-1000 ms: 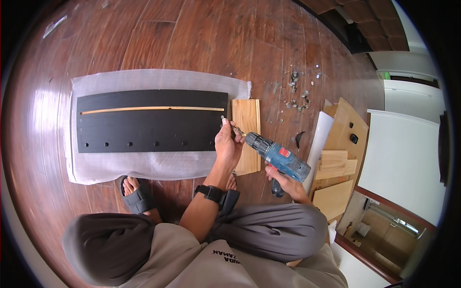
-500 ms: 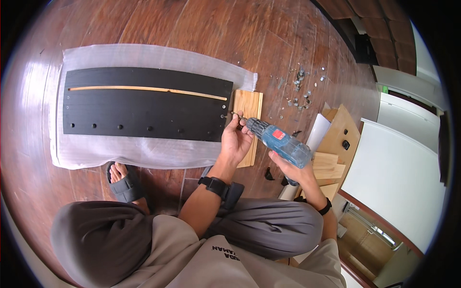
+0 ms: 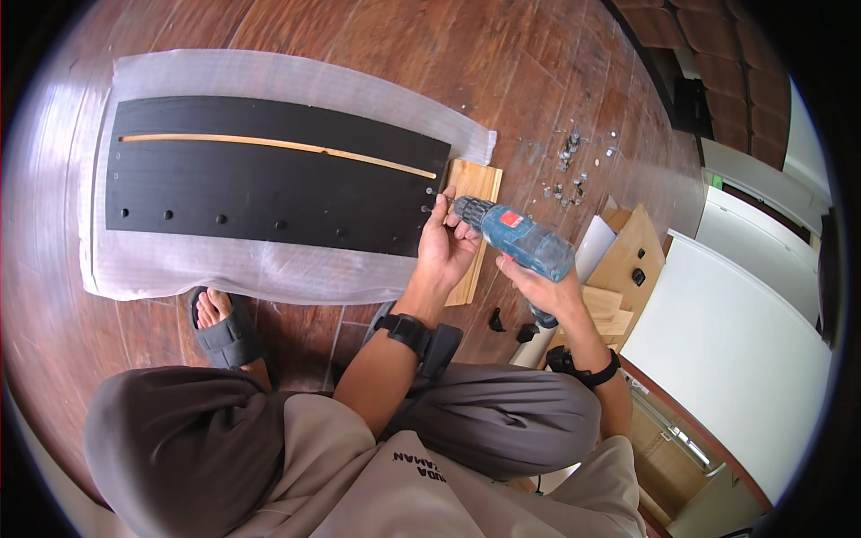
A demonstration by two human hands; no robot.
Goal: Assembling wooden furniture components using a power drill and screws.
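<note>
Guiding my drill right of the board.
Right hand grips it; left hand pinches its tip; straight seems best.

A blue drill with a red patch and black chuck stands out in a room of streaked reddish-brown floor. The black board bears a honey-coloured stripe; sheeting is whitish, the plank yellow and grained, trousers grey.
</note>
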